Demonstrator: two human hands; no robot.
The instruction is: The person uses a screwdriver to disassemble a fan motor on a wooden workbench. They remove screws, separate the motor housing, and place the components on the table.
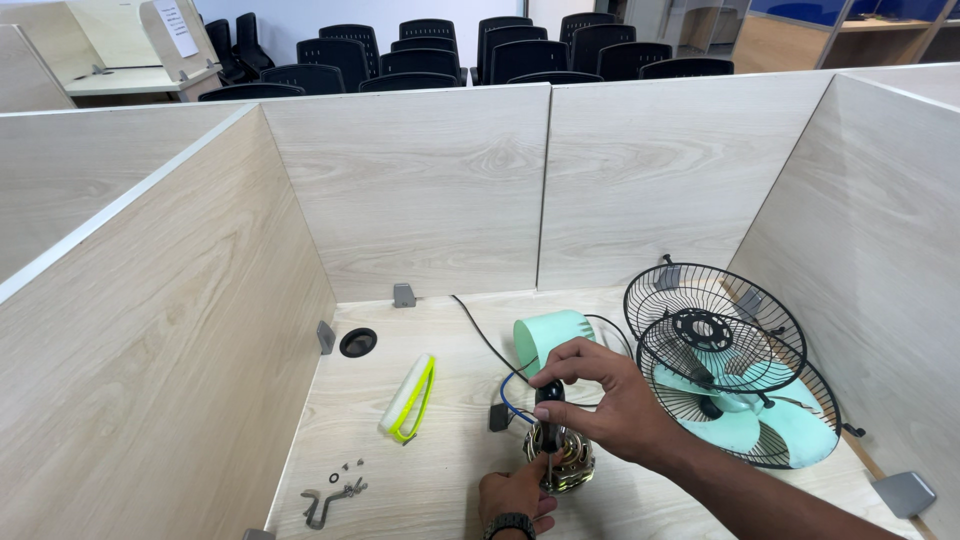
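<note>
Two hands work on the bare fan motor [562, 455], which stands upright on the pale wooden desk [450, 480] in front of the mint-green motor housing [550, 338]. The right hand [610, 400] pinches a small black part [549, 398] at the motor's top between thumb and forefinger; the left hand [518, 495] closes around the motor's base, fingers curled snug. The job seems best done with the base kept steady and the pinch light, so the blue wire [508, 398] is not strained. The black wire grilles [715, 340] and mint fan blades [790, 425] lie just to the right, and loose screws [345, 468] rest well apart at the left.
</note>
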